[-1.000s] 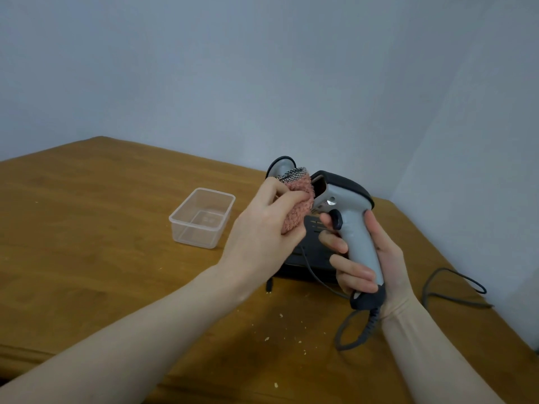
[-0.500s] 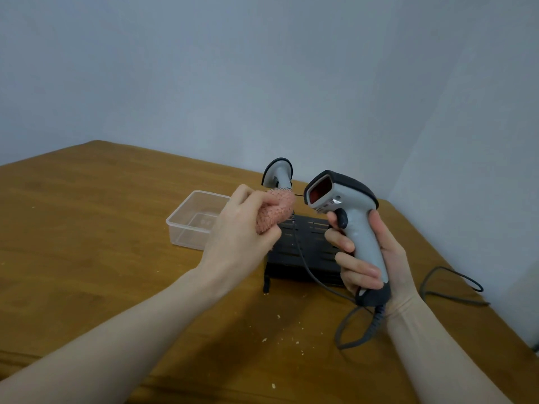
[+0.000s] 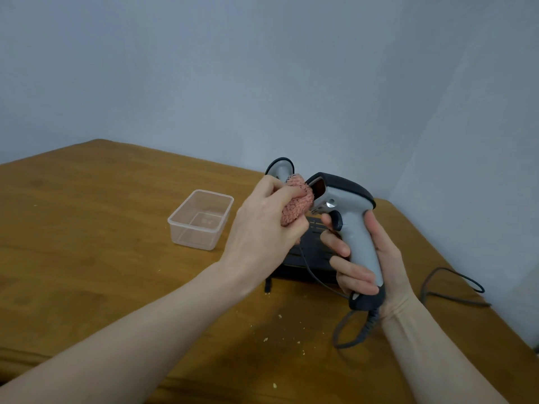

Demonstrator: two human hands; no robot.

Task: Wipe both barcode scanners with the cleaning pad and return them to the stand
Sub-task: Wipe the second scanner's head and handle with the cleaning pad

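My right hand (image 3: 369, 258) grips the handle of a grey and black barcode scanner (image 3: 347, 211), held upright above the table with its window facing left. My left hand (image 3: 262, 228) pinches a pink fluffy cleaning pad (image 3: 296, 204), which presses against the scanner's window. Behind my left hand the head of a second grey scanner (image 3: 280, 167) sticks up from the black stand (image 3: 312, 258); most of that scanner is hidden.
A clear plastic tub (image 3: 201, 218) sits on the wooden table (image 3: 87, 228) left of the stand. Dark cables (image 3: 449, 284) loop over the table at the right, near the wall. Small crumbs lie on the table by the front edge.
My left hand drew the pad away from the scanner to the left and has now brought it back against the window. The right hand kept the scanner nearly still.
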